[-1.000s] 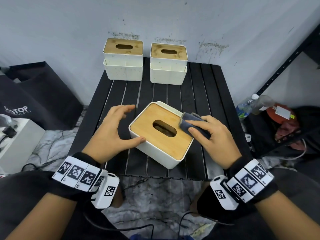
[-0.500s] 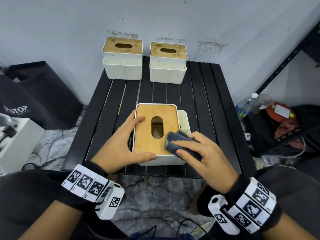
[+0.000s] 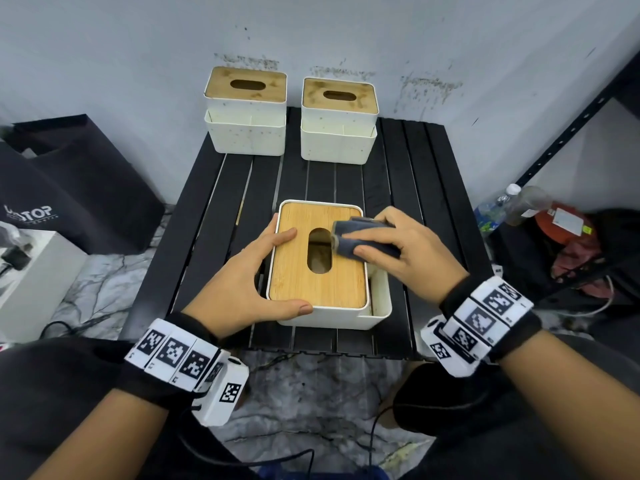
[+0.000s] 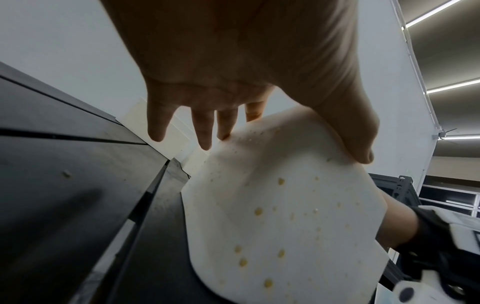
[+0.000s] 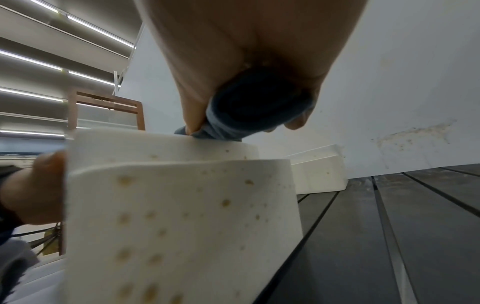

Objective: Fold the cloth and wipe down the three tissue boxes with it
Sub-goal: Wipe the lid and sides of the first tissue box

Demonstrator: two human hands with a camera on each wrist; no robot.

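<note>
The head view shows the right hand (image 3: 405, 251) gripping the folded dark cloth (image 3: 360, 239), thumb on its near edge and fingers curled over the top, pressing it onto the bamboo lid (image 3: 294, 275) of the near tissue box (image 3: 332, 317), just right of the oval slot (image 3: 319, 250). The slot interior is shadowed; its contents cannot be told. The left hand (image 3: 242, 285) braces the box opposite the cloth: fingers spread and nearly straight along the left side, index tip on the lid, thumb laid along the near rim.

The left wrist view adds what the head view hides: the fingertips (image 4: 205, 142) reach past the box's speckled white wall (image 4: 280, 216), and only the thumb plainly presses on it. The right wrist view shows the cloth (image 5: 254, 111) rolled into a wad in the grip, touching the box's top edge, and brown spots on the box wall (image 5: 182, 216).

Beyond the grip, two more tissue boxes (image 3: 246, 109) (image 3: 338, 117) stand side by side at the far edge of the black slatted table (image 3: 207, 202), well apart from both hands.
</note>
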